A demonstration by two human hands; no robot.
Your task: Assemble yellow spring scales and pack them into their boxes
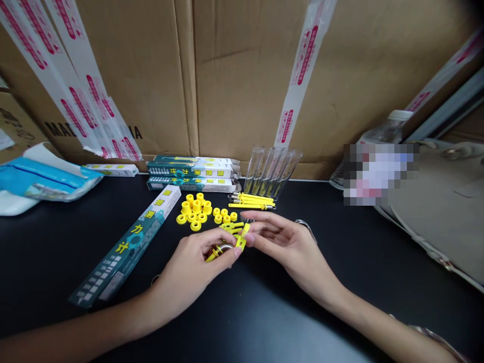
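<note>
The grip of the left hand point(194, 258) is nearly closed, pinching a small slotted yellow plastic fitting point(241, 244) between thumb and fingers above the bench point(242, 312); a yellow rod point(212, 256) is poking out beneath those fingers. The right hand point(287, 241) is curling its fingertips at the fitting's upper end; whether they are clamping it, one cannot tell. Small yellow caps point(226, 219) and flanged collars point(196, 206) are sitting just beyond, near spring-fitted rods point(251, 203) and clear tubes point(270, 174). The pinch is covering little of the fitting, so uneven pushing risks twisting it loose, while shifting fingers risk dropping the yellow rod
</note>
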